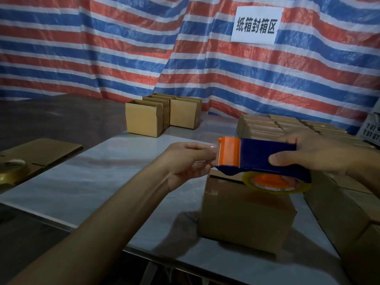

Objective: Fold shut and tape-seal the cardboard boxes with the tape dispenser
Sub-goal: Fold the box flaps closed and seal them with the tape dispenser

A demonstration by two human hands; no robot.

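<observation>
A closed brown cardboard box (pixel 244 214) stands on the grey table in front of me. Above its top I hold a blue tape dispenser (pixel 267 156) with an orange front and a roll of clear tape (pixel 275 184) underneath. My right hand (pixel 316 153) grips the dispenser body from the right. My left hand (pixel 189 161) is at the dispenser's orange front, fingers pinched on the clear tape end there. The box's top seam is partly hidden by the dispenser.
Several open-topped boxes (pixel 146 118) stand at the back centre. Rows of boxes (pixel 287 124) fill the right side, with more boxes (pixel 339 212) near right. Flat cardboard (pixel 41 153) lies at left. A striped tarp with a white sign (pixel 256 25) hangs behind.
</observation>
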